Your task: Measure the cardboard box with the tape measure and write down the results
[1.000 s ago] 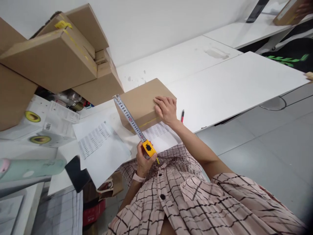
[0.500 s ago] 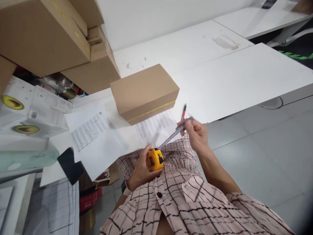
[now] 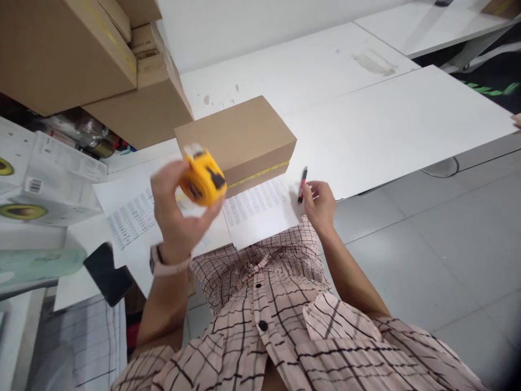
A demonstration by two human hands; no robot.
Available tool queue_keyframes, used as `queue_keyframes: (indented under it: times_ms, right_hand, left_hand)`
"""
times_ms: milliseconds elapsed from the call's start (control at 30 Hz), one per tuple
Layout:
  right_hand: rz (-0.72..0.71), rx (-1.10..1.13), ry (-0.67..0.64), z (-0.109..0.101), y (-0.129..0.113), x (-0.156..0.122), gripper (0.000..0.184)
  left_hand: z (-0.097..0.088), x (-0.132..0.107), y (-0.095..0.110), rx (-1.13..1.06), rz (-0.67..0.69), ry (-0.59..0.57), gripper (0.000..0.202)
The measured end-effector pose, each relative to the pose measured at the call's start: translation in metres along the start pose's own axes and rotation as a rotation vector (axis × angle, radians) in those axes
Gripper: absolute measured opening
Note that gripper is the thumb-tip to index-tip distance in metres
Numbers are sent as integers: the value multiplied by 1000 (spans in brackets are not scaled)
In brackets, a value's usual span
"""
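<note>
While the left hand (image 3: 173, 220) holds a yellow tape measure (image 3: 207, 178) up over the tabletop (image 3: 378, 133), its fingers clamped around the case, the right hand (image 3: 322, 205) reaches the near edge beside a red and black pen (image 3: 303, 185); its fingers are curled, and whether they grip the pen I cannot tell. A closed cardboard box (image 3: 240, 130) sits on the white surface, just behind a printed sheet (image 3: 260, 209). Farther back, grey marks (image 3: 374, 62) stain the surface near a pale wall (image 3: 260, 32). Large cartons (image 3: 61, 54) crowd the left, above white boxes (image 3: 61, 163) bearing avocado pictures. Grey floor tiles (image 3: 431, 260) spread out at the right.
</note>
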State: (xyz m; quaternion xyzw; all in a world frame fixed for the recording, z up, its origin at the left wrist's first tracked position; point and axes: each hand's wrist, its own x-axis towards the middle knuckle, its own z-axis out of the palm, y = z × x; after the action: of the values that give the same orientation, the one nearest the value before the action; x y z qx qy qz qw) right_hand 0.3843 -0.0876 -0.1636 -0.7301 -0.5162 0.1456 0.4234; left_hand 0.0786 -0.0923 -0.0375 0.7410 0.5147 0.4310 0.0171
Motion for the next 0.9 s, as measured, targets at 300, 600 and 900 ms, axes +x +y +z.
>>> queue_keyframes:
  times_ms: [300,600,900]
  right_hand:
    - [45,-406,-198,23,16,51,47]
    - [-97,-314,-199,16,38,58,40]
    - [4,276,-54,6,57,38,34]
  left_hand:
    - [48,71,-51,114,60,-290,58]
    - [65,80,-53,144,65,-338,83]
    - [90,102,-52,143,68,-378,81]
